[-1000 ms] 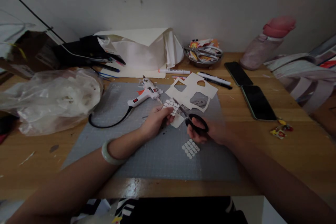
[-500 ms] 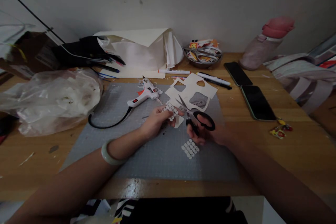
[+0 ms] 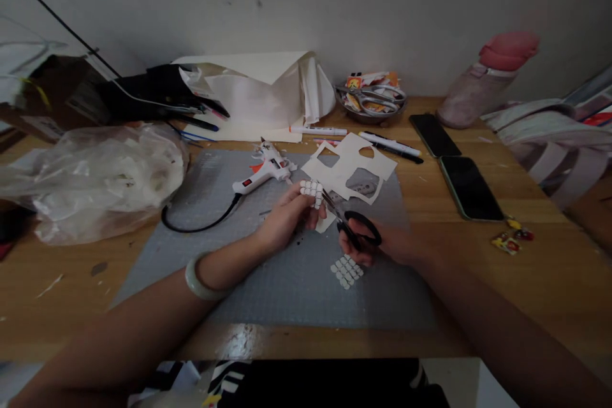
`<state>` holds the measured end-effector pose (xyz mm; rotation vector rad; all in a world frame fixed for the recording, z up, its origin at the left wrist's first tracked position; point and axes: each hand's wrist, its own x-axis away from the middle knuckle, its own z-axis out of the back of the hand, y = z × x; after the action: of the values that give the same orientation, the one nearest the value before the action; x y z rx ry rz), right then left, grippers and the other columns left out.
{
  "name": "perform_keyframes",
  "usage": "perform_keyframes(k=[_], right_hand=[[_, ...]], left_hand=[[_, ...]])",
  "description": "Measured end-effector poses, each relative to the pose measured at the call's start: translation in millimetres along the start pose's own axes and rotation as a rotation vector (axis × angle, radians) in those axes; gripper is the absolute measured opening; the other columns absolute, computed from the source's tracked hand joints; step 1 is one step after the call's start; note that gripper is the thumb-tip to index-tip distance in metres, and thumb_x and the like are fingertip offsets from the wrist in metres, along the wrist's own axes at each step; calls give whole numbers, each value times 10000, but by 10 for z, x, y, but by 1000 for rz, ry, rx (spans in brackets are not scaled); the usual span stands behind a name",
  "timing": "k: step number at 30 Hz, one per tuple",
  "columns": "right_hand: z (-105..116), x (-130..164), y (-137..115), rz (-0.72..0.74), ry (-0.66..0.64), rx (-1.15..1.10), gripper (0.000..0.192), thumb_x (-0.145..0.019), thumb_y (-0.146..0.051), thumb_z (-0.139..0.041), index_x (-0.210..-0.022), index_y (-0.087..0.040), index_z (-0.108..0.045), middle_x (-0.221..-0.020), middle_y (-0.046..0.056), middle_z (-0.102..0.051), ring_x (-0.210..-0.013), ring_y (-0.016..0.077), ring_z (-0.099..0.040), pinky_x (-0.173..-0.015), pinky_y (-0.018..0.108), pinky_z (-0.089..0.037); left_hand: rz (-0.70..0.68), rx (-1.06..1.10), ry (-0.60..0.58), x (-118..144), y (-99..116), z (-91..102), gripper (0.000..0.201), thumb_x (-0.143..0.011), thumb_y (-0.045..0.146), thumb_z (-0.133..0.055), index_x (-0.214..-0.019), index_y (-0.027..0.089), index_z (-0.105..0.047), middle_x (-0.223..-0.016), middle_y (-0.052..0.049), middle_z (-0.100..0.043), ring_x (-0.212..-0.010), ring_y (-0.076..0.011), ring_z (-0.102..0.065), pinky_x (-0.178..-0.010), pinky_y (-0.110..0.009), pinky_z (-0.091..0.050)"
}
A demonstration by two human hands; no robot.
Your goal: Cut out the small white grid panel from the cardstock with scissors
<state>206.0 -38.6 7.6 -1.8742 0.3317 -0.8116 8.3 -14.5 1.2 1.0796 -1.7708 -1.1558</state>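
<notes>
Your left grip (image 3: 285,220) grasps a small white piece (image 3: 312,192) between thumb and fingers, above the grey mat (image 3: 268,287). Dark lines divide its pale face into rows of rounded blocks, leaving the outline scalloped. Your right grip (image 3: 385,243) is closed around the black-handled scissors (image 3: 348,213), blades by the piece's right edge. A similar gridded piece (image 3: 347,271) lies flat on the mat, closer to you.
</notes>
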Motion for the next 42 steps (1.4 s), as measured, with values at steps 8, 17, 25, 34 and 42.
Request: perform_keyframes(k=[8,17,25,34,42], right_hand=[[1,-3,7,15,-15,-2,637,-764,-799,-464,-737,-166,-532,-504,-53,-439,-442,72,-361,-457,241,-279],[11,2,9,12,-9,15,643,-770,-801,-450,-758,-164,-533,-504,-55,-438,-440,75,-370,-454,240,-278],[2,-9,13,12,-6,-9,649,-733,-810,-491,-740,-163,-536,-504,-58,-451,-432,72,-366,-450,239,-287],[-5,6,-7,9,-13,40,653,-749,-817,-457,-749,-168,-529,-512,-51,-440,-449,78,-369,-472,251,-289],[-28,7,-25,1,5,32,668,-714,-835,-474,-734,-170,-531,-499,-58,-439,-442,75,-368,-469,242,-293]], left_hand=[[-12,-75,118,-5,20,-29,138,-786,302,-539,-823,226,-430,-610,44,-591,-413,-94,-416,-454,-241,-305],[-12,-46,109,-6,20,-14,146,-833,275,-466,-701,214,-466,-541,43,-526,-417,-98,-418,-466,-250,-319],[45,-7,184,-42,43,-2,182,-833,286,-427,-663,220,-434,-505,42,-491,-403,-103,-398,-466,-255,-314],[69,-209,121,26,81,-52,249,-855,348,-431,-645,216,-450,-526,31,-504,-431,-108,-397,-452,-252,-289],[45,-264,67,27,66,-33,283,-878,361,-432,-641,207,-457,-535,27,-495,-442,-101,-390,-480,-253,-309]])
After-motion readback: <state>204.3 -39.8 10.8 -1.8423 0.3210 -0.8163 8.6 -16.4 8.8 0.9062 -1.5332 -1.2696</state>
